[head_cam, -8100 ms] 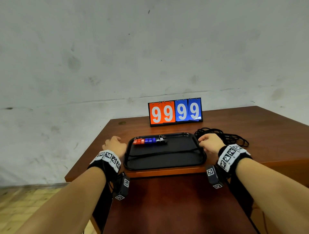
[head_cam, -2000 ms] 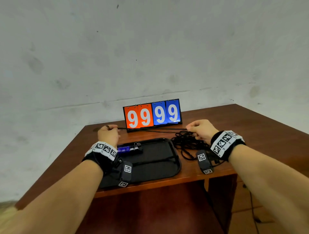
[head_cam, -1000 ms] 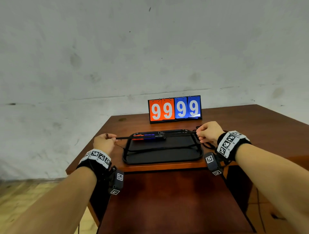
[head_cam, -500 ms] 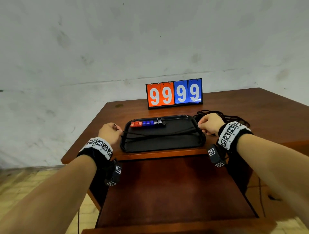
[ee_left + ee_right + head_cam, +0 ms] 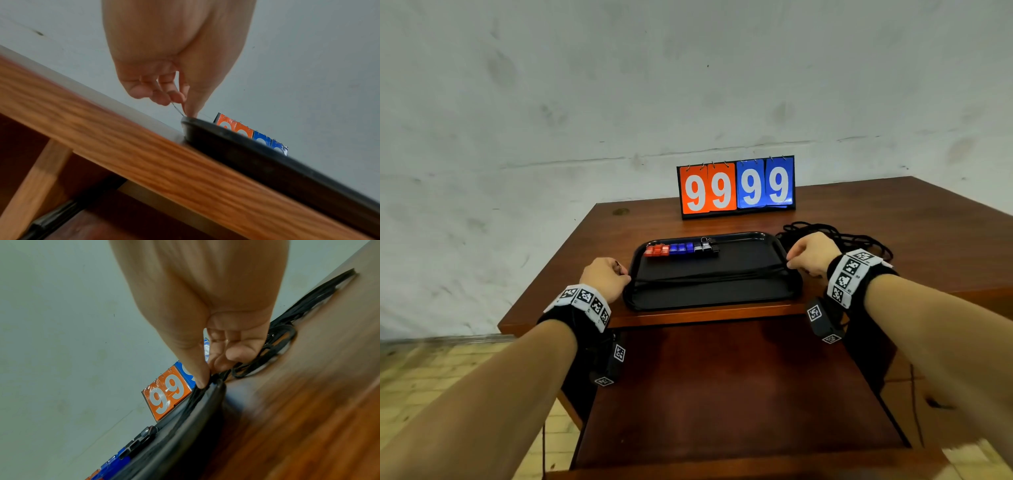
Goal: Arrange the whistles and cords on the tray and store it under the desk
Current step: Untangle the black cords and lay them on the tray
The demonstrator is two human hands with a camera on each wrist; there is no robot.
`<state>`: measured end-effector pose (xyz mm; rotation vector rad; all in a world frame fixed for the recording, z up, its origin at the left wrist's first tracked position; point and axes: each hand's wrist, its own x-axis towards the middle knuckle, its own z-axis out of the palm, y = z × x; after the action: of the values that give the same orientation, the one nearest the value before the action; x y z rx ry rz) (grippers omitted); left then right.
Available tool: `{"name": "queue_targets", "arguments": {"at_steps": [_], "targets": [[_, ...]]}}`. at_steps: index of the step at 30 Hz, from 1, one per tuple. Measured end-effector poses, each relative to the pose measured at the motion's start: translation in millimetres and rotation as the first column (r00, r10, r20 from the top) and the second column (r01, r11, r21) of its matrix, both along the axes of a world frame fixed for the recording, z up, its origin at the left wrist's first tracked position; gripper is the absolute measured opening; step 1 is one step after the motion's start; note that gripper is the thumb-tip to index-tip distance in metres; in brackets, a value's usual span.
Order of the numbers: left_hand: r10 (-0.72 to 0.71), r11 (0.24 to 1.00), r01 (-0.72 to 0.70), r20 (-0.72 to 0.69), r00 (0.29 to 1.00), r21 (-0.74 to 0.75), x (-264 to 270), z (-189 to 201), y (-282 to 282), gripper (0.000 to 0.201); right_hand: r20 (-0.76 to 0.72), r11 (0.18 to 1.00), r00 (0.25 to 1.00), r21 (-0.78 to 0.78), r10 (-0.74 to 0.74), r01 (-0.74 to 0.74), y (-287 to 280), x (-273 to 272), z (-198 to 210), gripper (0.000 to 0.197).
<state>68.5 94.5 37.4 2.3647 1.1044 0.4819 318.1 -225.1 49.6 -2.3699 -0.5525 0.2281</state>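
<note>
A black tray (image 5: 709, 298) sits at the desk's front edge. Along its far side lies a row of red, blue and black whistles (image 5: 681, 248). A black cord (image 5: 709, 275) runs straight across the tray from side to side. My left hand (image 5: 606, 277) pinches one end of it at the tray's left rim (image 5: 186, 121), between thumb and fingers (image 5: 176, 97). My right hand (image 5: 810, 253) pinches the other end at the right rim (image 5: 220, 384). A tangle of more black cords (image 5: 856, 240) lies on the desk behind my right hand.
A flip scoreboard (image 5: 736, 186) reading 99 99 stands at the back of the wooden desk (image 5: 928, 226). A lower wooden shelf (image 5: 722, 394) runs under the desk front. A grey wall is behind; tiled floor (image 5: 421, 370) lies to the left.
Both hands brought the stretched cord down from above the tray's far side to lie across its middle. Earlier they drew it out of the tangle on the right.
</note>
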Motion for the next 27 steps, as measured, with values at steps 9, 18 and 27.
{"name": "queue_targets", "arguments": {"at_steps": [9,18,27], "targets": [[-0.029,0.953,0.078,-0.169,0.985,0.294,26,22,-24,0.028,0.104,0.974,0.979,-0.16,0.177,-0.159,31,-9,15,0.027],[-0.274,0.948,0.316,-0.436,0.857,0.026,60,19,-38,0.02,-0.082,0.846,0.924,-0.379,0.373,-0.375,70,-22,9,0.045],[-0.251,0.961,0.276,-0.411,0.876,0.003,62,15,-33,0.011,-0.002,0.837,0.924,-0.422,0.383,-0.348,74,-18,6,0.016]]}}
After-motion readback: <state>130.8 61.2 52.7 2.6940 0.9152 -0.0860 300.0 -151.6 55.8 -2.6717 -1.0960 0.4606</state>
